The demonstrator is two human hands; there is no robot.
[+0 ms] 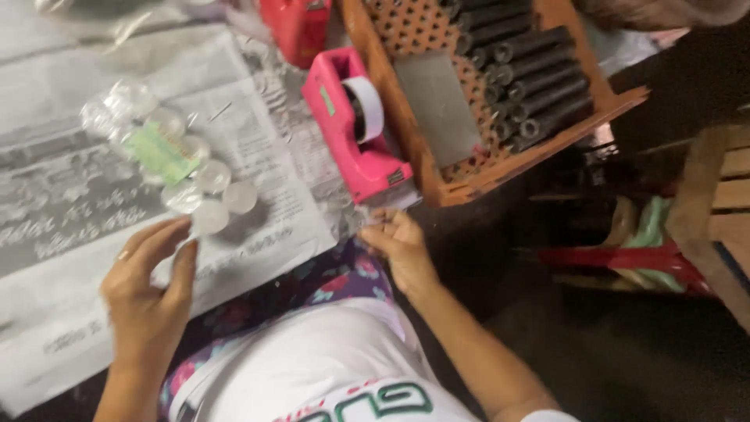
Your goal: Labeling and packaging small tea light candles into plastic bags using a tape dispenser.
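The left hand [150, 291] hovers half open over the newspaper [70, 203], fingers gently curved, just beside a clear bag of small white candles [168, 160], holding nothing. The right hand [400, 244] pinches its fingertips at the front edge of the pink tape dispenser [355, 129], beside the wooden tray [476, 168] of dark tubes [531, 74].

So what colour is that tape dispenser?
Bright pink tape dispenser, holding a white tape roll; head view.
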